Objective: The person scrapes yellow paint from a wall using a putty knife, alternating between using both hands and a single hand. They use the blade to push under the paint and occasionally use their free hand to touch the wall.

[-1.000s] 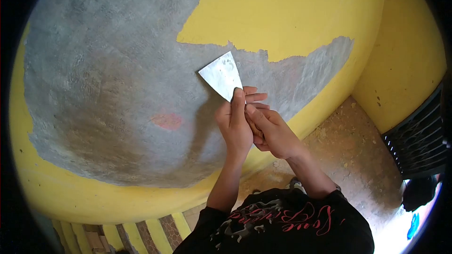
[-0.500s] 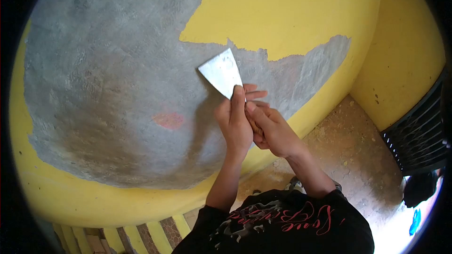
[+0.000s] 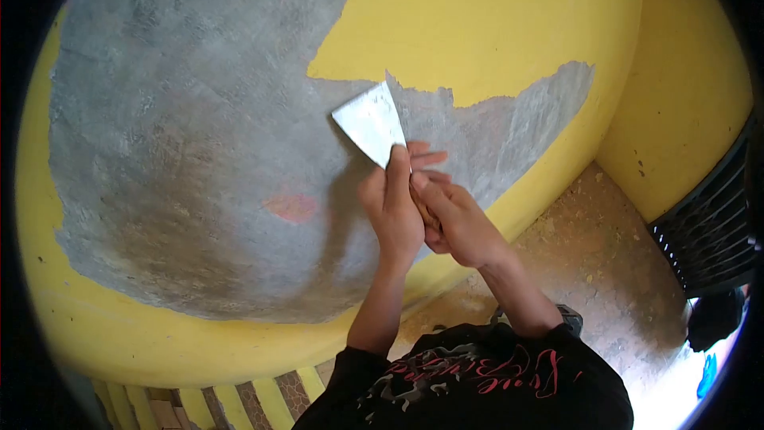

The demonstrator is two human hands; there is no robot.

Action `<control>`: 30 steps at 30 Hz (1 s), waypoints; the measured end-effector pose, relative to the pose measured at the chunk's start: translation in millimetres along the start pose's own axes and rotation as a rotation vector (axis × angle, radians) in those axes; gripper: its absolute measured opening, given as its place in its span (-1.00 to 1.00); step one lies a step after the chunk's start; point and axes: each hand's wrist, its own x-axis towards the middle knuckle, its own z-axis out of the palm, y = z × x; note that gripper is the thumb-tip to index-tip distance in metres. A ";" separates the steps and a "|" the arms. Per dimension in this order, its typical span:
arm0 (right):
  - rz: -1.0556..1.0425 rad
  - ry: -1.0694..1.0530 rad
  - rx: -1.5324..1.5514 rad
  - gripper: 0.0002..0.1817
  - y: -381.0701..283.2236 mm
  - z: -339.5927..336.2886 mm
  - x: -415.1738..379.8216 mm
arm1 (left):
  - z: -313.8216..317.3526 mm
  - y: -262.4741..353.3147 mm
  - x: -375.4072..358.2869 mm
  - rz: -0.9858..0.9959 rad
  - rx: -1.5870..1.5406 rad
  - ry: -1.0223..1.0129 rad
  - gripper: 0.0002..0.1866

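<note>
Both hands hold one paint scraper (image 3: 372, 123), its broad metal blade tilted up and to the left in front of the wall. My left hand (image 3: 395, 211) is closed at the base of the blade, with the thumb lying along the metal. Wrapped round the handle just to the right is my right hand (image 3: 468, 227), which hides most of that handle. Behind the blade lies a bare grey patch (image 3: 199, 151) of wall. The ragged edge of the yellow paint (image 3: 477, 24) runs just above the blade's top corner.
A pinkish spot (image 3: 292, 208) marks the grey patch. To the right stands a dark slatted plastic object (image 3: 712, 223). Paint flakes are scattered on the brown floor (image 3: 589, 247). Yellow-edged steps or slats (image 3: 231, 406) show at the lower left.
The view has shifted slightly, so the wall appears a little to the right. Both hands keep their hold on the paint scraper, with almost no movement.
</note>
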 end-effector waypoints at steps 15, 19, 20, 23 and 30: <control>0.009 -0.009 -0.011 -0.51 -3.8 4.6 -1.4 | -1.2 10.0 1.4 0.022 -0.016 0.001 -0.53; 0.058 -0.003 -0.048 -0.52 -7.9 -1.5 3.5 | 0.3 7.6 5.8 0.014 -0.013 -0.013 -0.53; 0.072 0.000 -0.043 -0.52 -9.0 0.5 3.0 | 3.0 13.4 8.5 0.026 -0.019 -0.010 -0.52; -0.035 -0.009 -0.003 -0.52 -12.4 4.8 3.4 | 1.0 10.7 3.8 0.017 -0.026 0.008 -0.53; 0.025 0.004 -0.015 -0.52 -8.7 1.2 1.7 | 3.0 11.9 6.5 0.029 -0.032 -0.010 -0.52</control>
